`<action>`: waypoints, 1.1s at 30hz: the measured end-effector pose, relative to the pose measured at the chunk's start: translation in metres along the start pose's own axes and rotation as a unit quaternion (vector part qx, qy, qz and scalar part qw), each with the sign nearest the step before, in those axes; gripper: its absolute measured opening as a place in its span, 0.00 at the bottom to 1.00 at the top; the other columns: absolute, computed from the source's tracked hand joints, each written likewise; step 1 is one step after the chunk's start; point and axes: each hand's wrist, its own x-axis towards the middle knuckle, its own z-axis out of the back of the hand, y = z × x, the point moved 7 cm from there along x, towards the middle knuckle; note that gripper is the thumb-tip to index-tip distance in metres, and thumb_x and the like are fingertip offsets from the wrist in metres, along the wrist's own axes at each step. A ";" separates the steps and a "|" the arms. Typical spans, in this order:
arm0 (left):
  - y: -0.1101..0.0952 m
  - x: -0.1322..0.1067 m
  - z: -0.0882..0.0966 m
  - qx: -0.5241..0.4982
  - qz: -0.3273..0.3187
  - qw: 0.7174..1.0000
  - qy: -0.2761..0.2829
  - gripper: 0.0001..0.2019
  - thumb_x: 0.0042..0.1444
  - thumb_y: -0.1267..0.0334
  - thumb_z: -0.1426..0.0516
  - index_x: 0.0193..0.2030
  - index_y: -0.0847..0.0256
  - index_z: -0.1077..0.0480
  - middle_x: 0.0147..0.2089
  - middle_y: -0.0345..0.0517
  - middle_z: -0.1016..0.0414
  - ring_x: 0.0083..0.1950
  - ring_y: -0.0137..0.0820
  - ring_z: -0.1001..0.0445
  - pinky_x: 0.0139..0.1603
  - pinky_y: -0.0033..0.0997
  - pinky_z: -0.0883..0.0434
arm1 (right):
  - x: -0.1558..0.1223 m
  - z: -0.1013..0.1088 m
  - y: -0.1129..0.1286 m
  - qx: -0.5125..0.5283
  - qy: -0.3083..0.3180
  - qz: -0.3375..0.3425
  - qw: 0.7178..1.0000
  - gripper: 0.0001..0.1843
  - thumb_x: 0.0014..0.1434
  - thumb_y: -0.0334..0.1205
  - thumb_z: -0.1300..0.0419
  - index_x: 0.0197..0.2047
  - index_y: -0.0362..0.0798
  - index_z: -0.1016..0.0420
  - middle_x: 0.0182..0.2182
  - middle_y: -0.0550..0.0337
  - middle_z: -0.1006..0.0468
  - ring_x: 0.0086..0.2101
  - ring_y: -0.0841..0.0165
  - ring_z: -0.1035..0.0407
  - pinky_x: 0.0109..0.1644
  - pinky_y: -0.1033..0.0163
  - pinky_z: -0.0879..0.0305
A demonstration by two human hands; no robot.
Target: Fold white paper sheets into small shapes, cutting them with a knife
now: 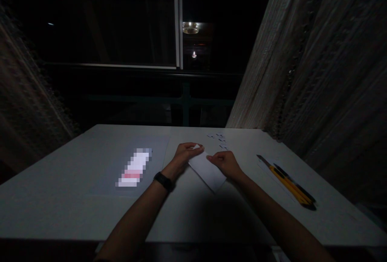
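Note:
A small white sheet of paper (207, 170) is held slanted between my two hands, above the table. My left hand (185, 155) pinches its upper left corner, with the thumb lying on top and the other fingers behind. On the upper right edge, my right hand (225, 163) grips the paper between thumb and curled fingers. A dark band (163, 181) circles my left wrist. Just beyond my hands, several small cut pieces with dark marks (222, 138) lie on the table.
The white table (75, 217) stands before a dark window. To the left, a lit phone (134, 168) with a blurred screen rests on a pale sheet (104, 185). At right lie a yellow utility knife (288, 185) and a dark pen-like tool. Curtains (260, 72) hang on both sides.

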 end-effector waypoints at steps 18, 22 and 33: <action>0.004 0.004 0.006 0.104 -0.004 0.994 -0.009 0.24 0.35 0.58 0.33 0.41 0.66 0.25 0.18 0.38 0.33 0.20 0.23 0.36 0.22 0.23 0.42 | 0.009 0.003 -0.011 -0.054 0.112 -0.012 0.992 0.22 0.43 0.55 0.38 0.16 0.42 0.29 0.12 0.66 0.41 0.17 0.77 0.49 0.21 0.67 0.53; 0.002 0.004 0.007 0.134 -0.013 0.990 -0.035 0.21 0.34 0.58 0.33 0.37 0.66 0.24 0.14 0.34 0.39 0.16 0.20 0.43 0.19 0.23 0.47 | 0.009 0.001 -0.010 -0.054 0.124 -0.014 0.991 0.21 0.43 0.53 0.38 0.17 0.43 0.29 0.12 0.67 0.41 0.17 0.77 0.50 0.21 0.67 0.54; 0.002 0.012 0.025 0.111 -0.016 0.988 -0.104 0.22 0.33 0.58 0.33 0.36 0.67 0.25 0.19 0.40 0.32 0.19 0.24 0.36 0.20 0.23 0.44 | 0.016 0.019 -0.029 0.026 0.204 -0.080 0.975 0.22 0.42 0.55 0.36 0.20 0.41 0.28 0.14 0.57 0.27 0.16 0.71 0.34 0.21 0.67 0.40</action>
